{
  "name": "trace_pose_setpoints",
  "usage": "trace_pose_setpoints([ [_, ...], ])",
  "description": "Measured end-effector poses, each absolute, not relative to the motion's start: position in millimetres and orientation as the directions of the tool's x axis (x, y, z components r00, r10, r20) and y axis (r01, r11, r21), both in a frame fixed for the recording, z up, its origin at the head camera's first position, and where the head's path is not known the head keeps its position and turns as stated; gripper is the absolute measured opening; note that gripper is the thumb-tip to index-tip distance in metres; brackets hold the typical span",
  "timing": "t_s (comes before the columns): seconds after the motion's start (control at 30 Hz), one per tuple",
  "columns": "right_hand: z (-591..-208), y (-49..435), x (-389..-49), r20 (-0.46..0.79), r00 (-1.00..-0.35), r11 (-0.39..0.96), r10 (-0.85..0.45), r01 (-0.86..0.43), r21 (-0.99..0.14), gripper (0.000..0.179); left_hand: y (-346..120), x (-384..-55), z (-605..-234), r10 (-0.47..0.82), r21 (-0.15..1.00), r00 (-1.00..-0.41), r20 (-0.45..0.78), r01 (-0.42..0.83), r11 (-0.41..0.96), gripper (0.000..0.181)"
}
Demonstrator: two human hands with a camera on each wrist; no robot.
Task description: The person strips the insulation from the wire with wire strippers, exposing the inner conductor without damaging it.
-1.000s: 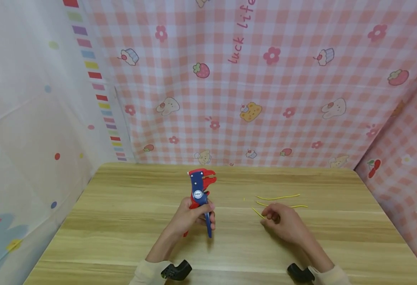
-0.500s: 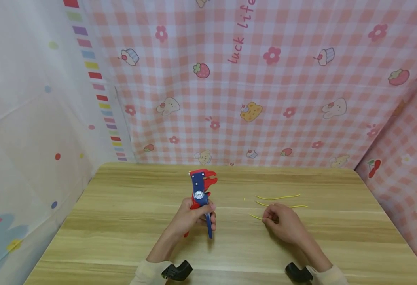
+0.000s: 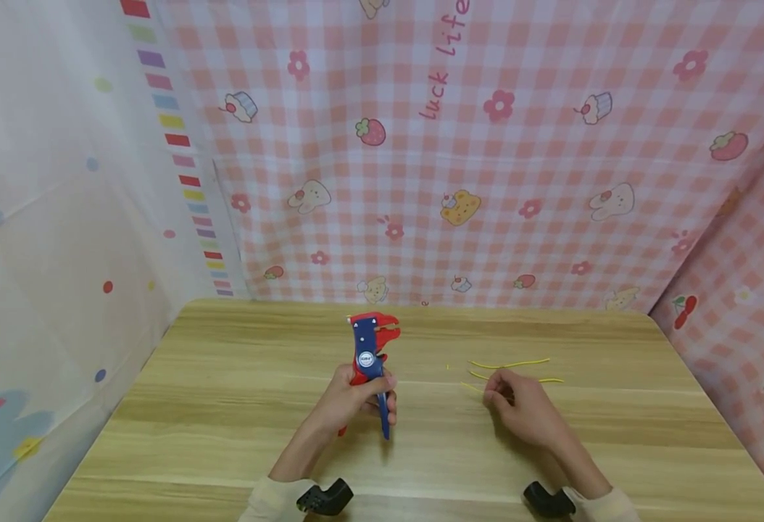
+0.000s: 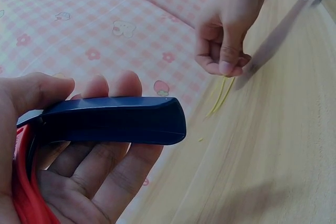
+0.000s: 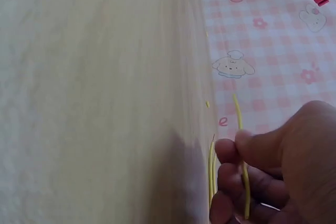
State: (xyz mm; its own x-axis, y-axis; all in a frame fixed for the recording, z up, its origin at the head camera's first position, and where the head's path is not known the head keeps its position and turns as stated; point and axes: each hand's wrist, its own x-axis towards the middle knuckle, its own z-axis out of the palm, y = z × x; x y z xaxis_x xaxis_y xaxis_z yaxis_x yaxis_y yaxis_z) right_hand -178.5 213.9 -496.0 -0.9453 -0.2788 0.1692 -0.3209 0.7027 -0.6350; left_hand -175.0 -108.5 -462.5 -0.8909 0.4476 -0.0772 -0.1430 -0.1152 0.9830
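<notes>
My left hand (image 3: 346, 399) grips a red and blue wire stripper (image 3: 364, 344) by its handles, head pointing up and away from me. In the left wrist view its blue handle (image 4: 113, 120) lies across the fingers. My right hand (image 3: 525, 409) pinches a short yellow wire (image 5: 238, 111) between thumb and index finger. One end of that wire sticks out toward the stripper, apart from it; the other lies across the curled fingers in the right wrist view. Beyond the right hand, two more yellow wires (image 3: 512, 363) lie on the table, the nearer one partly hidden by the hand.
A tiny yellow scrap (image 3: 448, 367) lies on the wooden table (image 3: 238, 428) between the hands and the wires. Patterned cloth (image 3: 414, 174) hangs behind the table and at both sides. A black wrist camera (image 3: 325, 497) sits on each sleeve.
The pinched wire's free end has swung toward me, then back up and away. My right hand has shifted very slightly right. The left hand keeps its grip on the wire stripper, almost still.
</notes>
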Motion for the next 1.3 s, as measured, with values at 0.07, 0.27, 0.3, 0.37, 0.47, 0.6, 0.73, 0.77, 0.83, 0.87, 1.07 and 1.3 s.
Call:
trace_pose_setpoints([
  [0.07, -496, 213, -179, 0.172, -0.949, 0.692, -0.263, -0.31, -0.652, 0.01, -108, -175, -463, 0.449, 0.983, -0.89, -0.076, -0.143, -0.117, 0.031],
  [0.27, -495, 210, -181, 0.191, -0.947, 0.689, -0.259, -0.319, -0.65, 0.011, -109, -174, -464, 0.459, 0.983, -0.886, -0.063, -0.135, -0.126, 0.033],
  [0.3, -494, 209, -181, 0.195, -0.946, 0.69, -0.26, -0.323, -0.648, 0.012, -109, -174, -464, 0.461, 0.983, -0.885, -0.061, -0.135, -0.128, 0.031],
  [0.37, -493, 208, -181, 0.206, -0.941, 0.687, -0.27, -0.338, -0.643, 0.012, -108, -174, -464, 0.466, 0.982, -0.883, -0.059, -0.136, -0.133, 0.028],
  [0.47, -492, 208, -182, 0.209, -0.932, 0.663, -0.296, -0.358, -0.658, 0.011, -108, -174, -464, 0.469, 0.981, -0.881, -0.064, -0.143, -0.135, 0.021],
  [0.6, -490, 206, -184, 0.234, -0.913, 0.627, -0.333, -0.4, -0.669, 0.008, -108, -174, -464, 0.471, 0.98, -0.879, -0.071, -0.15, -0.133, 0.024],
  [0.73, -485, 203, -186, 0.278, -0.898, 0.611, -0.342, -0.437, -0.66, 0.006, -107, -174, -464, 0.477, 0.98, -0.876, -0.073, -0.151, -0.127, 0.028],
  [0.77, -484, 202, -186, 0.286, -0.895, 0.609, -0.341, -0.442, -0.659, 0.006, -107, -174, -464, 0.478, 0.98, -0.875, -0.075, -0.152, -0.125, 0.028],
  [0.83, -481, 200, -187, 0.292, -0.895, 0.606, -0.338, -0.444, -0.66, 0.007, -106, -174, -465, 0.482, 0.981, -0.873, -0.076, -0.153, -0.122, 0.027],
  [0.87, -480, 199, -187, 0.292, -0.896, 0.606, -0.336, -0.443, -0.661, 0.007, -106, -174, -465, 0.484, 0.981, -0.872, -0.078, -0.155, -0.121, 0.026],
  [1.07, -472, 195, -187, 0.292, -0.902, 0.618, -0.319, -0.431, -0.658, 0.009, -104, -174, -466, 0.491, 0.98, -0.867, -0.085, -0.162, -0.115, 0.023],
  [1.3, -464, 192, -185, 0.322, -0.891, 0.598, -0.321, -0.454, -0.66, 0.012, -102, -172, -466, 0.497, 0.98, -0.864, -0.075, -0.157, -0.126, 0.019],
])
